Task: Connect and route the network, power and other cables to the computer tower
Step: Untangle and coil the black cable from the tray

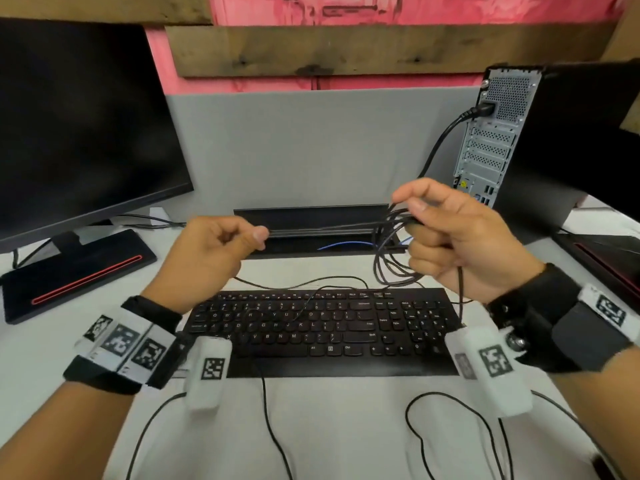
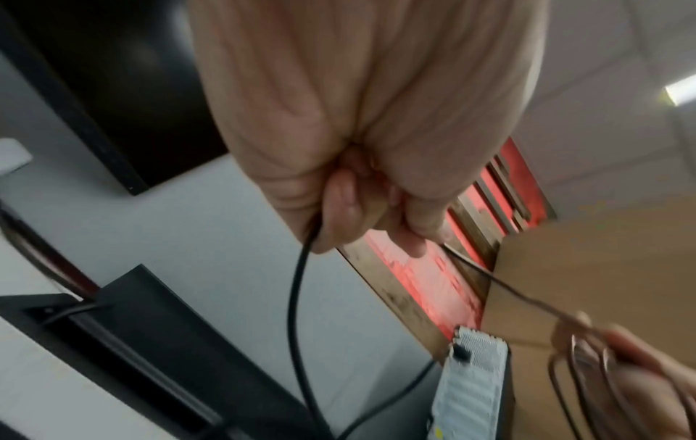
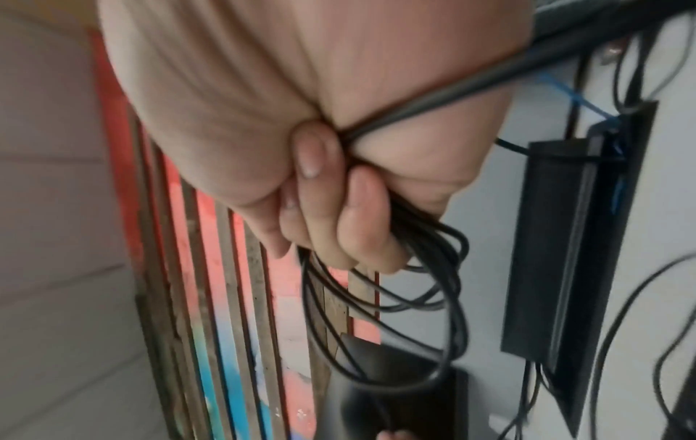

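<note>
The computer tower (image 1: 498,140) stands at the back right with its rear panel facing me. A thick black power cable (image 1: 445,140) is plugged in near its top. My right hand (image 1: 412,211) grips a coil of thin black cable (image 1: 388,258) above the keyboard's far right corner; the right wrist view shows the fingers (image 3: 361,214) curled round the loops (image 3: 440,297). My left hand (image 1: 244,237) pinches a strand of that cable (image 1: 329,227), which runs taut across to the right hand. In the left wrist view the same cable (image 2: 297,297) hangs down from the curled fingers (image 2: 342,205).
A black keyboard (image 1: 322,327) lies in front of me, with thin cables across it and the white desk (image 1: 346,427). A blue network cable (image 1: 346,244) lies in the open cable slot (image 1: 311,216) behind it. A monitor (image 1: 79,126) stands at the left.
</note>
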